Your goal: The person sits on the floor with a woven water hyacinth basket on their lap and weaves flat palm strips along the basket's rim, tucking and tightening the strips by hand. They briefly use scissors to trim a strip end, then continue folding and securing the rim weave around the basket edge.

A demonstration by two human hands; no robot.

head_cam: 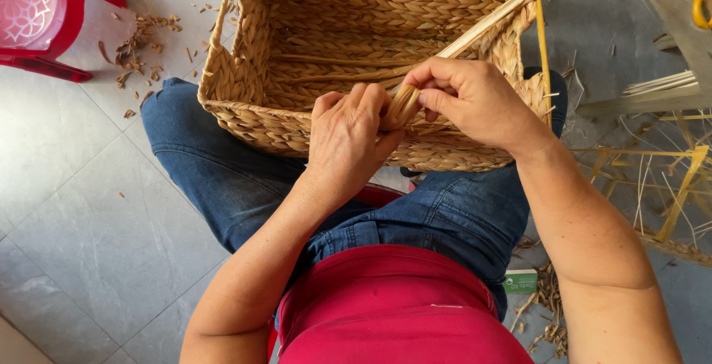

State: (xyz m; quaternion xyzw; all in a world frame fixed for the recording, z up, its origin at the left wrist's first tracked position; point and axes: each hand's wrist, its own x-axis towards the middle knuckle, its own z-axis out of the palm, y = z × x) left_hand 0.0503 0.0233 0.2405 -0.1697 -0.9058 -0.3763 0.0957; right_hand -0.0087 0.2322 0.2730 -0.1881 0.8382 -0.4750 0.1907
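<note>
Straw strand (401, 107) pinched between left hand (347, 141) and right hand (475, 101), basket (245, 75) rim

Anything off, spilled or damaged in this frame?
Dry fibre scraps litter the grey tile floor beside the red plastic chair. Loose straw strands sprawl at right. The woven basket looks intact; both hands pinch a fibre bundle at its rim.

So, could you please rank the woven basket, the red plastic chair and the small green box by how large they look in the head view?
1. woven basket
2. red plastic chair, cut off by the frame, so unsure
3. small green box
</note>
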